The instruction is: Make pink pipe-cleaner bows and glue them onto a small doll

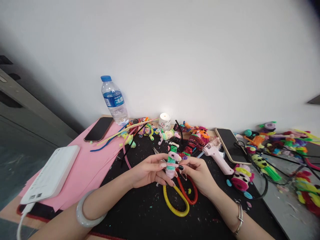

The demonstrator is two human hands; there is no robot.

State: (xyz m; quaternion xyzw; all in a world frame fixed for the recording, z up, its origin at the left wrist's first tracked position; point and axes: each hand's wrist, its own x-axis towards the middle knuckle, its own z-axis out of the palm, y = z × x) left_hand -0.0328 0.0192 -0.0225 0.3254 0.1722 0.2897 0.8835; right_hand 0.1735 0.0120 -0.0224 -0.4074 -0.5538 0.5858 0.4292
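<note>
Between my two hands, above the black mat (140, 213), is a small pipe-cleaner figure (171, 169) with green, teal and pink coils. My left hand (150, 169) is closed around its left side, thumb and fingers pinching it. From the other side my right hand (197, 171) pinches the figure's right edge, near a pink strip across its middle; the exact contact is partly hidden by the fingers. Just below lie scissors with one yellow handle and one red handle (177, 203); their blades pass partly behind my left hand.
A pink glue gun (218, 156) and a light-framed phone (231, 145) lie at right, beside many pipe-cleaner figures (265, 163) and black cables. At left are pink sheets (92, 166), a white power strip (52, 173), a dark phone (99, 129) and a water bottle (115, 101). A paper cup (164, 122) stands near the wall.
</note>
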